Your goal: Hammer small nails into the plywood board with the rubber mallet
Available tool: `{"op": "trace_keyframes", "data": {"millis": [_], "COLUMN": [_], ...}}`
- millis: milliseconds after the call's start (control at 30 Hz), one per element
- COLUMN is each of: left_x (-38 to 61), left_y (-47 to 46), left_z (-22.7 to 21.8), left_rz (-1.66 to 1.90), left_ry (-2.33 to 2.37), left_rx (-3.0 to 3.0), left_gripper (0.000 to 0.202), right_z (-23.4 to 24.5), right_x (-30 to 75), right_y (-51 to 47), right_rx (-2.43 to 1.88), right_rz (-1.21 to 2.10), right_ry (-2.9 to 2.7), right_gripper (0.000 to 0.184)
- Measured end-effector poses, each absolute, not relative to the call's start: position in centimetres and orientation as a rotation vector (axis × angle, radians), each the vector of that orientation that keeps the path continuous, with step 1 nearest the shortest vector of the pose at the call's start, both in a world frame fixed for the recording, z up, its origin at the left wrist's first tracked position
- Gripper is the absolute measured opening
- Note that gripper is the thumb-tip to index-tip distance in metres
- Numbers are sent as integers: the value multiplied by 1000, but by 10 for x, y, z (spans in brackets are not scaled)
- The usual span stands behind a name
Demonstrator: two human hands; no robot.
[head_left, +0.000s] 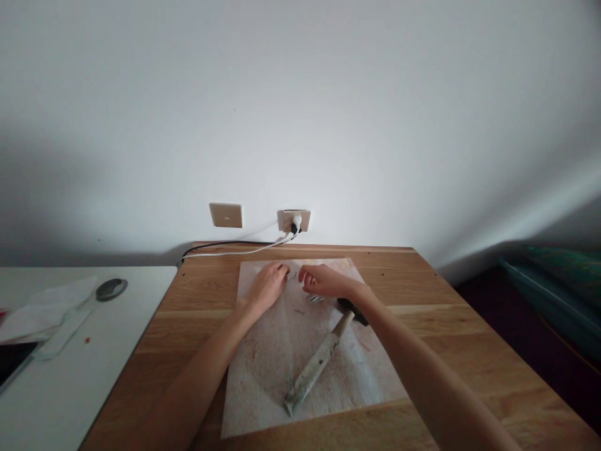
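Observation:
A pale board [263, 376] lies on the wooden table [422, 326]. Both my hands rest near its far edge. My left hand [267, 287] has its fingers curled and pinched at the tips. My right hand [323, 280] is curled too, its fingertips close to the left hand's. Something small may sit between the fingertips, too small to name. A hammer [319, 360] with a worn pale handle lies slantwise on the board under my right forearm, its dark head at the wrist. A few small nails [315, 299] lie beside that hand.
A white table [70, 376] stands to the left with paper [47, 304], a round dark lid [111, 289] and a flat white strip. Black and white cables [235, 249] run along the wall to a socket [293, 220]. A teal object lies on the floor at the right.

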State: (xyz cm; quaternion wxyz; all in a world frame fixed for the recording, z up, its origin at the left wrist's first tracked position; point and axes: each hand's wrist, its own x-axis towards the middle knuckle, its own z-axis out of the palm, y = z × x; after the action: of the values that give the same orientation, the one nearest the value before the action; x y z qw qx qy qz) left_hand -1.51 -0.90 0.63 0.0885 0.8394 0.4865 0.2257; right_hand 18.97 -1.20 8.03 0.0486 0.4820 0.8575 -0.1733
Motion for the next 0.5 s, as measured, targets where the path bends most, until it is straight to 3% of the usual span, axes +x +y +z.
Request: {"op": "trace_keyframes", "data": {"millis": [200, 500], "left_x": [-14, -20], "left_y": [-8, -1], "left_z": [9, 19], "left_rz": [756, 653], "left_ry": [1370, 1309], "left_rx": [2432, 2522], "left_gripper": [38, 29], "right_z": [81, 63], "right_x": [179, 149], "right_y": [-18, -2], "right_rx": [1672, 1684], "right_rz": [-390, -214], "right_ry": [2562, 2535], "right_gripper": [34, 35]}}
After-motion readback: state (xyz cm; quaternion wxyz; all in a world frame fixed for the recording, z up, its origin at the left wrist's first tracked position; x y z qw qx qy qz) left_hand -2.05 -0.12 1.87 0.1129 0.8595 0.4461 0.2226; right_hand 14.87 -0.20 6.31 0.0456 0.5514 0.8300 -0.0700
